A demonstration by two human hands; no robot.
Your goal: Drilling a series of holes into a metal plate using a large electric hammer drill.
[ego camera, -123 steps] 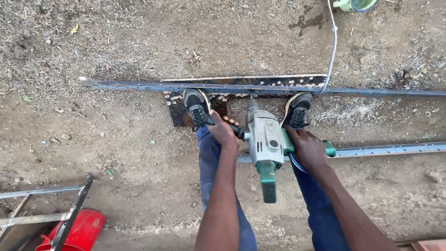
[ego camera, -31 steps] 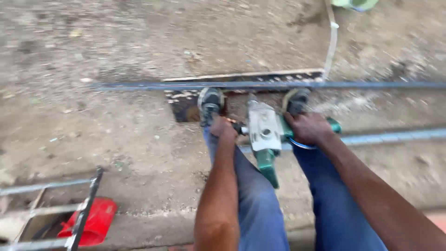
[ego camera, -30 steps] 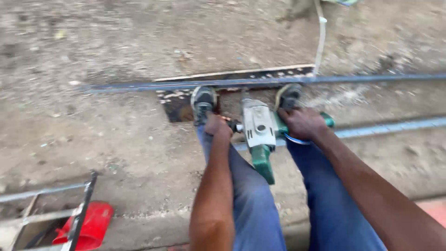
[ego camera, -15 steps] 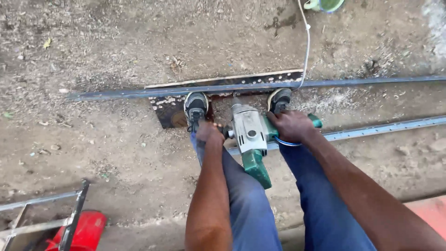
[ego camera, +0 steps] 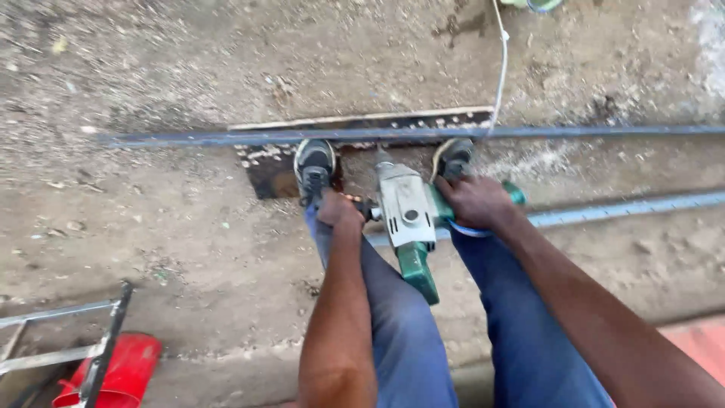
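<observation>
A grey and green electric drill [ego camera: 408, 219] points down at a long dark steel bar [ego camera: 189, 138] that lies across the dirt ground. My left hand [ego camera: 340, 209] grips the drill's left side handle. On the other side, my right hand [ego camera: 479, 204] is closed round the green right handle. Both my shoes [ego camera: 314, 166] stand on a dark perforated metal plate [ego camera: 268, 170] under the bar, one on each side of the drill. The bit's tip is hidden behind the drill body.
A second, lighter metal strip [ego camera: 627, 208] runs to the right behind my right arm. A white cable [ego camera: 501, 68] leads up from the drill towards a green object [ego camera: 538, 4] at the top edge. A red container [ego camera: 121, 372] and a metal frame [ego camera: 57, 336] sit at bottom left.
The view has swung about and settled; the drill and both hands now sit more to the right of the picture. My grip on both handles and my stance are unchanged.
</observation>
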